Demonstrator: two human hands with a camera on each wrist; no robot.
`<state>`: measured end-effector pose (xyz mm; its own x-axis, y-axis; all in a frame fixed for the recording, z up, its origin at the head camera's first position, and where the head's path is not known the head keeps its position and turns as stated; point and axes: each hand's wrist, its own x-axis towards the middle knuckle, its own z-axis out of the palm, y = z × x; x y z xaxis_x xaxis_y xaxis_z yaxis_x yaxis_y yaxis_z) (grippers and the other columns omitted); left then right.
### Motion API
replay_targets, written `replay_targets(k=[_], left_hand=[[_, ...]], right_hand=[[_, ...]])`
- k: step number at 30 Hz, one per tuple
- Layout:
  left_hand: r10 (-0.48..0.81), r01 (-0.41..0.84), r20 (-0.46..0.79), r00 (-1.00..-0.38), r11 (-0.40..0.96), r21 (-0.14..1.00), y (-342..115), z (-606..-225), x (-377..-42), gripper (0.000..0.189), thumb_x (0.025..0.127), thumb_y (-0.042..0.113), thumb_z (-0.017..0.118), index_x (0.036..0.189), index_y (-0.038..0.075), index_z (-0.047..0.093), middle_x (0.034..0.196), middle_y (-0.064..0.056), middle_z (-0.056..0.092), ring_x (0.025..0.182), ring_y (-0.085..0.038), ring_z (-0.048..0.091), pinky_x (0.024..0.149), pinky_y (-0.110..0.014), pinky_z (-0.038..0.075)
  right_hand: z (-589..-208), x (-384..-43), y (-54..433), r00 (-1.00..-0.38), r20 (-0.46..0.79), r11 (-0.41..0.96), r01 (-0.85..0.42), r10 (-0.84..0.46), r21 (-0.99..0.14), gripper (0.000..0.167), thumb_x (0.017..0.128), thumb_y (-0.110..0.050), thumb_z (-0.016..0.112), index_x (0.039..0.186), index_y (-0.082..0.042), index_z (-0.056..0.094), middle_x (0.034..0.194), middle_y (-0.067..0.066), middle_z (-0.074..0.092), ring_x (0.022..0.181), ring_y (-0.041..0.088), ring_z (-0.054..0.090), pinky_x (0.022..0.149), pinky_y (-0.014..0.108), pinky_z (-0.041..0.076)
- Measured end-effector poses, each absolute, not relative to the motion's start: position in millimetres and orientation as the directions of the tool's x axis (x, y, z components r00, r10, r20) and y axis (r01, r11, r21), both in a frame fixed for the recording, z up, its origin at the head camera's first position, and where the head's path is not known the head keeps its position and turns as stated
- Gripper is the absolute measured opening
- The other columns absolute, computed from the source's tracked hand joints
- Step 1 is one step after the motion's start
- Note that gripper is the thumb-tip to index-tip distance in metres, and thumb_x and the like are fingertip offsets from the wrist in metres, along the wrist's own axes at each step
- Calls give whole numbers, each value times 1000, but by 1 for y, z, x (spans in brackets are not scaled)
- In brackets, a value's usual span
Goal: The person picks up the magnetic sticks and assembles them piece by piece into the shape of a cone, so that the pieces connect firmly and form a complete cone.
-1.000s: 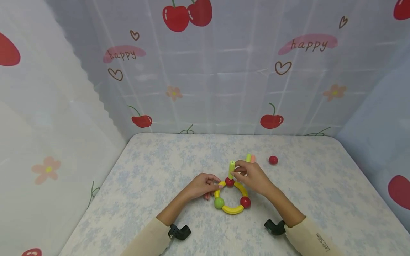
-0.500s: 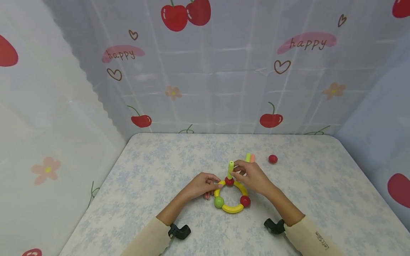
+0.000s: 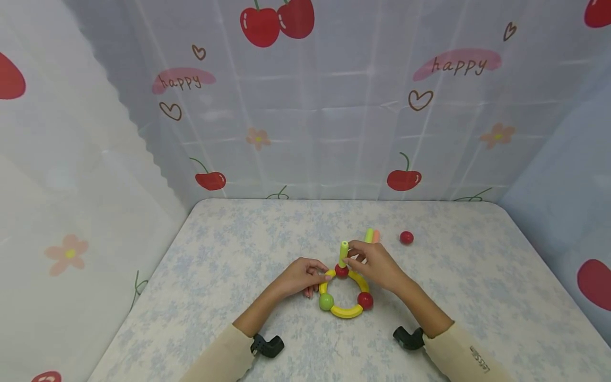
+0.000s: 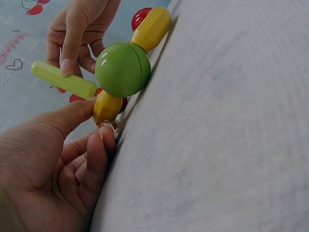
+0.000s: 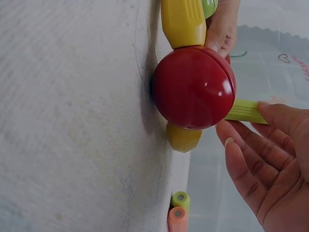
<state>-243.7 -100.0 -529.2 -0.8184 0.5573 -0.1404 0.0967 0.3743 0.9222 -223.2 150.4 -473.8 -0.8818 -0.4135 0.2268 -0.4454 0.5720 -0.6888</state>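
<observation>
A ring of curved yellow rods (image 3: 347,312) joined by balls lies on the table. Its balls are a green ball (image 3: 326,302), a red ball (image 3: 365,301) on the right and another red ball (image 3: 341,271) at the far side. On that far ball stands a light-green rod (image 3: 343,253), upright. My right hand (image 3: 378,263) pinches this rod between thumb and fingers. My left hand (image 3: 299,277) pinches the left yellow rod (image 4: 107,107) of the ring, thumb on top. In the right wrist view the right red ball (image 5: 193,88) hides the rod's lower end.
Beyond the right hand lie a second light-green rod (image 3: 369,235) and an orange rod (image 3: 376,236), side by side. A loose red ball (image 3: 407,237) sits to their right. The patterned table (image 3: 229,233) meets a cherry-printed curtain (image 3: 324,148) at the back.
</observation>
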Motion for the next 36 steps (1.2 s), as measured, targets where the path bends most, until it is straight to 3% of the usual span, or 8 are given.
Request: replay_targets(k=[7,11,16,21,29,33,36], left_hand=[[558,98,-140,-818,375,922,-100,-528,-244,23,96,32,73,111,15,74,64,-5,66,43,-14,56,42,-26,49],[567,97,-145,-811,375,922,-100,-526,-244,26,96,32,72,115,14,73,65,-5,66,44,-14,56,43,-26,50],[620,85,-183,-763,376,923,-105,-519,-244,37,95,28,74,128,13,67,72,-7,68,50,-17,60,50,-29,53],[663,88,-214,-717,391,916,-108,-512,-244,45,94,19,76,135,9,61,76,-8,69,55,-17,63,54,-30,56],[617,87,-193,-763,393,915,-102,-513,-240,32,97,17,72,127,8,66,71,-8,67,48,-17,60,47,-28,53],[607,92,-200,-769,415,905,-103,-511,-239,30,98,23,71,125,9,67,72,-8,68,49,-17,61,48,-29,54],[598,116,-237,-765,491,864,-108,-501,-237,26,97,30,72,114,11,69,70,-8,68,51,-18,62,51,-31,54]], right_hand=[[-471,-223,151,-875,225,584,-459,-430,-670,22,92,-14,77,112,-8,71,98,1,75,81,15,70,67,24,58],[-472,-225,154,-881,155,601,-424,-447,-677,24,90,-13,79,113,-11,70,104,4,74,84,15,69,71,26,59],[-477,-229,161,-869,28,617,-372,-493,-693,25,88,-9,80,111,-16,72,109,4,73,90,16,67,77,30,58],[-483,-232,165,-835,-1,592,-390,-551,-705,24,89,-5,78,112,-12,73,105,3,72,90,17,66,77,30,58],[-482,-233,167,-847,-33,611,-355,-530,-707,30,87,1,77,116,-4,71,98,2,73,89,17,67,74,29,58],[-479,-233,167,-855,-80,627,-309,-513,-715,31,85,1,79,115,-3,72,95,2,72,85,17,66,72,28,58],[-478,-232,167,-860,-111,645,-281,-497,-710,31,84,1,80,114,-3,72,93,3,70,83,16,64,70,28,58]])
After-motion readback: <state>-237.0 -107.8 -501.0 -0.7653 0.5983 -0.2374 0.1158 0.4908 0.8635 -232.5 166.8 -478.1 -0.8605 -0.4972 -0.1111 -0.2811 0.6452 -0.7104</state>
